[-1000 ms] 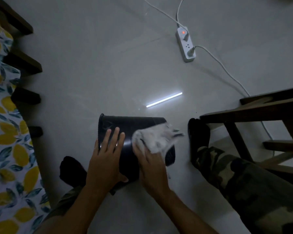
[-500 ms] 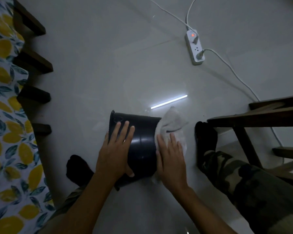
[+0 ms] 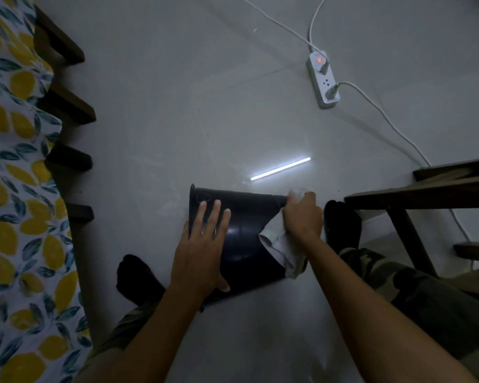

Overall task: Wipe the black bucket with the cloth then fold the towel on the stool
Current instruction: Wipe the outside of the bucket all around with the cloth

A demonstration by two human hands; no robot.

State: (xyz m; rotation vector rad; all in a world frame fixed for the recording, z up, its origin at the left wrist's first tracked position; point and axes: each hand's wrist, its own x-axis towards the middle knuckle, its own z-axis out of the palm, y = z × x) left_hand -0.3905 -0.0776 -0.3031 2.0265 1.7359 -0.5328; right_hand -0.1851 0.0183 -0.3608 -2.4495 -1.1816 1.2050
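Pwr strip (image 3: 323, 80) (lit), lemon-print fabric (image 3: 14, 189) left.

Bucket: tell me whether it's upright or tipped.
Tipped. The bucket lies on its side on the floor, rim pointing left; the left hand presses flat on its wall while the right hand rubs the cloth along it.

- The shiny black plastic bucket (image 3: 244, 230) lies on its side on the floor. Its wide rim points left, past the fingertips of the left hand (image 3: 202, 250), which lies flat on top of it.
- The crumpled white cloth (image 3: 281, 244) is bunched under the right hand (image 3: 302, 217). It lies on the bucket's narrow end and hangs down below that hand.
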